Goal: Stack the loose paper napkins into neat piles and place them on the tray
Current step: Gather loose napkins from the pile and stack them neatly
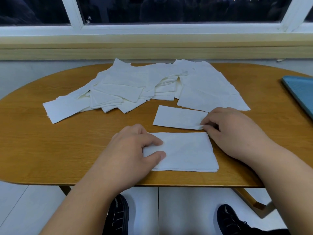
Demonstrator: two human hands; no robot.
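A small neat pile of white napkins (188, 151) lies near the table's front edge. My left hand (130, 150) rests on its left end, fingers pressing the paper. Just behind it lies a single folded napkin (177, 117), and my right hand (233, 131) pinches its near right corner between thumb and fingers. A large loose heap of white napkins (135, 87) spreads across the back of the table. The blue tray (299, 92) sits at the table's right edge, only partly in view.
The wooden oval table (67, 146) has bare wood at its front left. A window sill and wall run close behind the table. Below the front edge are my two dark shoes and a tiled floor.
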